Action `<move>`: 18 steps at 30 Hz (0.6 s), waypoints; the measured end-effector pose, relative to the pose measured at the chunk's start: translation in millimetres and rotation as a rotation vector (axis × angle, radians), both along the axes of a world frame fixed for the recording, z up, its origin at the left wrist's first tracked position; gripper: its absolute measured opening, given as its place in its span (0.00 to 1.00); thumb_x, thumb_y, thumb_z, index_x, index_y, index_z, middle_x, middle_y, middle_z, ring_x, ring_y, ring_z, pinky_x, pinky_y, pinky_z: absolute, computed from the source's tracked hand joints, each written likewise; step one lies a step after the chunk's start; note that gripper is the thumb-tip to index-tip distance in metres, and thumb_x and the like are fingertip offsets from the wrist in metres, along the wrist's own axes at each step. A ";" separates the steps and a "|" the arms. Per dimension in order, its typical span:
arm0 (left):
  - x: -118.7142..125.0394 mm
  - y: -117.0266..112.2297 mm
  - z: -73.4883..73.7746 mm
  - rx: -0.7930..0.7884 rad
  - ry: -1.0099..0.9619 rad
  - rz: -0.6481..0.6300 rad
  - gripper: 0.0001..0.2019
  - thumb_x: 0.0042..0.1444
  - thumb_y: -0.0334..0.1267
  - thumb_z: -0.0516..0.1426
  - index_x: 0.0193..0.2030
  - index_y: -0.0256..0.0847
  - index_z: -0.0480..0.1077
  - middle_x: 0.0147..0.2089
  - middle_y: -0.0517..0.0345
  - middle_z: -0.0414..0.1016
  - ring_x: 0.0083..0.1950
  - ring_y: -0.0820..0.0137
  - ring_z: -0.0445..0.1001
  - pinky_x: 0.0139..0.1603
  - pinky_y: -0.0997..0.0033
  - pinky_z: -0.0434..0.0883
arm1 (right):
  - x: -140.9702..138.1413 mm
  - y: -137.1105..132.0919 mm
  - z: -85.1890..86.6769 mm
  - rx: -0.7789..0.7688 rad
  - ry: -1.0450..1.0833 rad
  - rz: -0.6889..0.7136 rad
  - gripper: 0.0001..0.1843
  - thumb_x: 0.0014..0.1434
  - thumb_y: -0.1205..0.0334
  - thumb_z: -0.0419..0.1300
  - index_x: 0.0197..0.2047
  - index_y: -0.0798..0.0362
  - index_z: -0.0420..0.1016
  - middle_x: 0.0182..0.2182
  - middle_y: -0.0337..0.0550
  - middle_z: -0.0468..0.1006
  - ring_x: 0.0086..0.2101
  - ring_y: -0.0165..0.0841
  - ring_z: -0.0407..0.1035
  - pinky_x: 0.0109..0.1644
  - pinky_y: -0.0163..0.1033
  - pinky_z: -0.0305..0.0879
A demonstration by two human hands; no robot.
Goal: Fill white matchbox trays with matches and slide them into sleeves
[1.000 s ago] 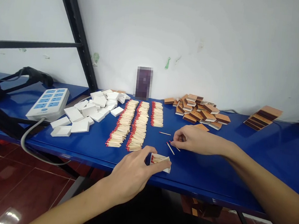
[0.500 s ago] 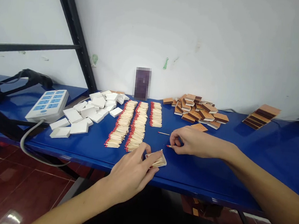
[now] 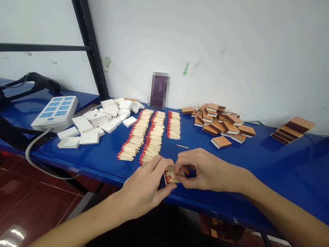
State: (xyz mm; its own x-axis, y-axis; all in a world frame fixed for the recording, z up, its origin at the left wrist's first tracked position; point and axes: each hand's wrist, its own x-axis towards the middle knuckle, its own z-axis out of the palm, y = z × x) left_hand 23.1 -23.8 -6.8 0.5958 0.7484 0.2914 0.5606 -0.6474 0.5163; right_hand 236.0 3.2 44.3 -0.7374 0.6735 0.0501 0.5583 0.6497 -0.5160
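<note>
My left hand (image 3: pixel 144 185) closes round a small white matchbox tray (image 3: pixel 164 178) at the table's front edge, thumb on the near side and fingers on the far side. Matches (image 3: pixel 170 174) with red heads lie inside it. Over the tray's right part, my right hand (image 3: pixel 206 169) pinches thumb and forefinger together on a match, which the fingers mostly hide. A single loose match (image 3: pixel 182 146) lies on the blue table (image 3: pixel 263 174) beyond the hands. Behind the tray, matches are laid in three rows: a left row (image 3: pixel 137 134), a middle row (image 3: pixel 154 136) and a shorter right row (image 3: pixel 174 125).
White empty trays (image 3: pixel 90 136) are heaped at the left, beside a power strip (image 3: pixel 55 112). Brown matchbox sleeves (image 3: pixel 217 126) with trays inside form a pile at the back right. Flat brown sleeves (image 3: pixel 293 130) stand farther right. A blurred dark rectangle (image 3: pixel 159 90) is at the wall.
My right hand has moved left and down with the match, from beside the tray to over it. The left hand still holds the tray, its fingers shifted so that more matches show.
</note>
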 end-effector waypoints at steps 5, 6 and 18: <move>-0.4 0.7 -2.3 0.013 -0.039 -0.009 0.14 0.62 0.36 0.59 0.52 0.47 0.61 0.48 0.58 0.69 0.40 0.66 0.73 0.37 0.66 0.70 | 5.3 5.2 -1.3 0.071 -0.011 -0.024 0.03 0.55 0.64 0.62 0.35 0.52 0.74 0.28 0.34 0.70 0.28 0.25 0.63 0.34 0.33 0.57; -0.7 1.1 -3.0 0.022 -0.047 -0.020 0.13 0.62 0.36 0.59 0.51 0.46 0.62 0.49 0.58 0.69 0.41 0.66 0.73 0.39 0.66 0.70 | 7.3 6.4 -1.2 0.087 -0.020 -0.032 0.03 0.56 0.64 0.61 0.36 0.52 0.74 0.28 0.35 0.70 0.28 0.26 0.63 0.33 0.33 0.56; -1.5 1.9 -6.7 0.085 -0.126 -0.044 0.06 0.61 0.35 0.60 0.44 0.44 0.67 0.49 0.58 0.71 0.43 0.67 0.74 0.41 0.68 0.71 | 8.8 6.2 -2.8 0.123 -0.105 0.014 0.04 0.60 0.62 0.60 0.35 0.51 0.76 0.31 0.37 0.71 0.30 0.27 0.64 0.33 0.34 0.55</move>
